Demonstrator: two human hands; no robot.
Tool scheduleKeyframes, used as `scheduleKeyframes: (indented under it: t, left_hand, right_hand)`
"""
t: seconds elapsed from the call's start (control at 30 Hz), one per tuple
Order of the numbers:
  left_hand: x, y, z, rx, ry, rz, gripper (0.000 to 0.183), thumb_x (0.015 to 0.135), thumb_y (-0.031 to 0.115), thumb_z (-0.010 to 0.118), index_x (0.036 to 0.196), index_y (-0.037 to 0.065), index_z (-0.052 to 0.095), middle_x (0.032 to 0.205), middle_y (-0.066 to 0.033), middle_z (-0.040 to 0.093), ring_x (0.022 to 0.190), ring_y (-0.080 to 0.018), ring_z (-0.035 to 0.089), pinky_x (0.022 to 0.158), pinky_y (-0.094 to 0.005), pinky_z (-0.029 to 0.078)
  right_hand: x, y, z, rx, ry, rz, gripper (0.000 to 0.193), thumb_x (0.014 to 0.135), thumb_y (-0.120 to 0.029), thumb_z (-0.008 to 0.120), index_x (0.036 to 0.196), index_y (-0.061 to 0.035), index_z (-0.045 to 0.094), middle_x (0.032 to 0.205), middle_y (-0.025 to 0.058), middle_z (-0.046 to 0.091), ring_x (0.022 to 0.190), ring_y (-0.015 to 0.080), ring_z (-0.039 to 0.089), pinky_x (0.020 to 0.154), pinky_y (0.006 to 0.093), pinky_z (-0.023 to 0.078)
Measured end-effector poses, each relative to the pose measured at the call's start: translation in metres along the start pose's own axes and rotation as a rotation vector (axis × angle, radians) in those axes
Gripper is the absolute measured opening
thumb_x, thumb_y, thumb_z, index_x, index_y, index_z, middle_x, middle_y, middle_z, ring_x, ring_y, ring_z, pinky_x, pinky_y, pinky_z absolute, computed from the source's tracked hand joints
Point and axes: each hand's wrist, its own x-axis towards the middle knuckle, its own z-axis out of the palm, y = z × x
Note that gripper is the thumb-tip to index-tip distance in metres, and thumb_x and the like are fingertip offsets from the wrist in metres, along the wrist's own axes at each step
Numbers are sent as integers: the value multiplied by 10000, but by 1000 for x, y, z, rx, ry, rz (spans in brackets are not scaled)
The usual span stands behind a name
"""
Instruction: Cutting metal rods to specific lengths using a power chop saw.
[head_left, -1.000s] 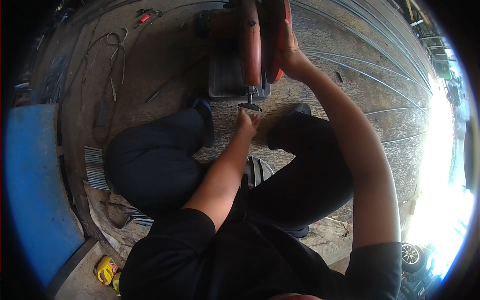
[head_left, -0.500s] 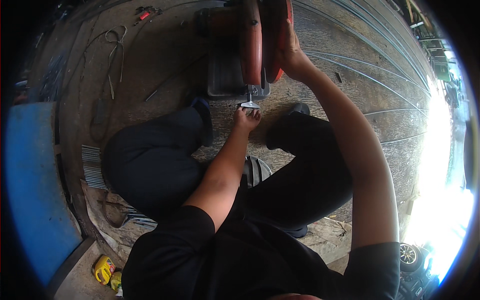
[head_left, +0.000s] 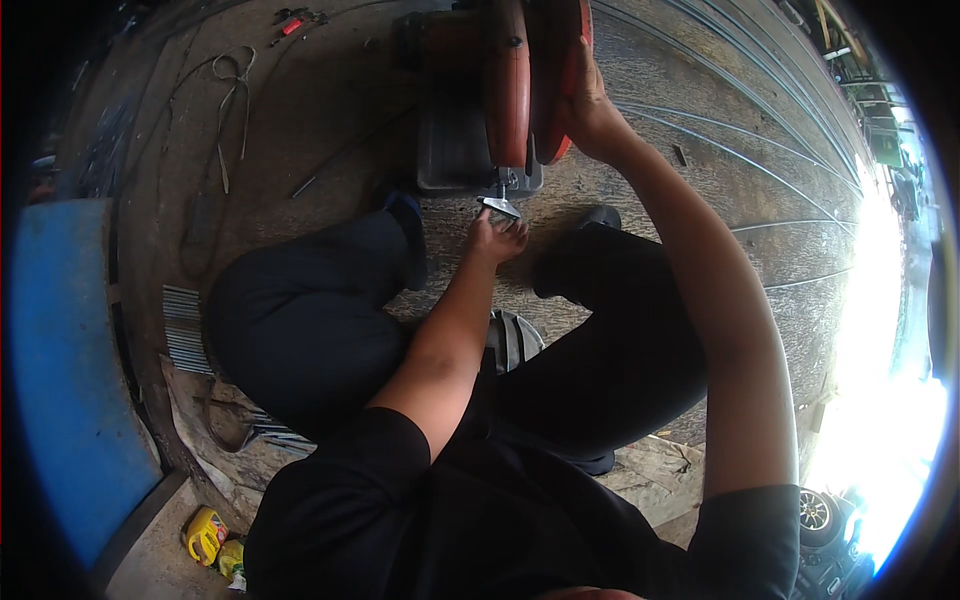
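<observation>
Metal piece (head_left: 498, 206) at upper centre pinched by left hand (head_left: 495, 240); right hand (head_left: 590, 115) grips chop saw (head_left: 520, 90) handle; fingers near blade risk cuts.

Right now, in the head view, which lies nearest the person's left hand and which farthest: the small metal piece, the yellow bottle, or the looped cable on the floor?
1. Small metal piece: at the fingertips of the left hand, under the saw.
2. Looped cable: on the floor, upper left.
3. Yellow bottle: lower left, beside the blue panel.

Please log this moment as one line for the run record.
left hand: holds small metal piece at saw base | right hand: grips red chop saw handle | posture: squatting
</observation>
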Motion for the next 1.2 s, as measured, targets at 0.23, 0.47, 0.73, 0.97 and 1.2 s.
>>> scheduleKeyframes:
  t: [0.23,0.47,0.73,0.97,1.2]
  left_hand:
    - [1,11,10,248,201,421,222,908,248,464,1078,117,520,608,-28,397,496,-151,427,517,-325,411]
    - [1,3,9,353,88,517,204,913,276,464,995,97,519,738,-60,459,647,-201,465,609,-363,426]
    - [-16,-9,18,-193,-79,121,480,933,483,380,1242,116,387,1146,-161,450,938,-293,510,794,-496,434]
    - [-34,-6,21,-243,-76,-130,594,925,569,310,1142,41,474,1080,-158,532,946,-269,557,864,-491,420]
    - [-32,6,31,-56,-79,65,277,868,302,565,963,42,555,823,-66,629,723,-186,601,794,-428,445]
  right_hand:
    - [0,3,2,-18,-19,42,857,843,-172,514,1450,-109,-87,1378,440,127,1305,541,183,1049,489,326]
    - [1,3,2,-28,-9,40,866,834,-164,525,1450,-112,-81,1374,444,123,1301,543,194,1049,485,326]
    - [0,0,0,-28,0,24,878,834,-172,535,1452,-135,-88,1386,421,126,1245,547,306,1015,482,375]
    - [1,-1,-1,-81,-9,41,868,835,-180,518,1453,-144,-90,1413,383,123,1213,543,355,1002,486,392]
    - [2,-14,-7,-27,-66,145,825,830,-63,486,1437,-10,-70,1454,310,147,1366,426,179,1106,424,242]
